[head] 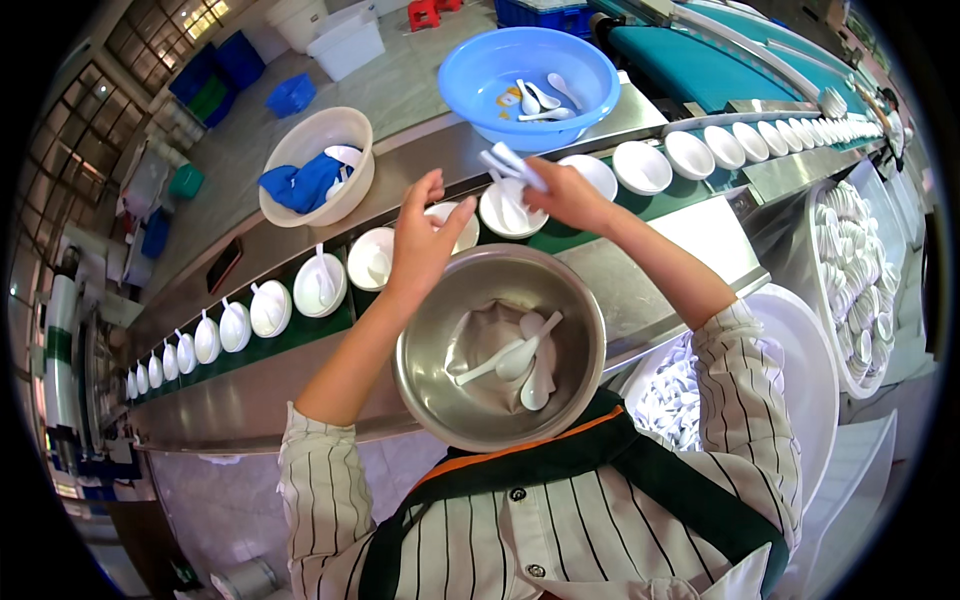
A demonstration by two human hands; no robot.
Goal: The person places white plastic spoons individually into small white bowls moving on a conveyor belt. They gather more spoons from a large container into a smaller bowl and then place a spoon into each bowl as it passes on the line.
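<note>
My right hand [566, 191] grips a few white soup spoons [510, 161] above the green conveyor belt [651, 204]; their exact count is unclear. Beneath them is a white bowl [491, 214] with a spoon in it. My left hand [421, 236] is raised over the belt, thumb and fingers apart, with nothing visible in it. It partly covers another white bowl [461, 232]. Close to my body stands a stainless steel basin [420, 367] holding several white spoons [517, 360]. Leftward along the belt, bowls [321, 285] carry one spoon each.
Beyond the belt are a blue basin [457, 97] with several spoons and a beige basin [360, 187] with blue cloth. A phone [224, 265] lies on the steel ledge. More bowls [690, 155] line the right. A white tub [806, 360] of spoons stands by my right arm.
</note>
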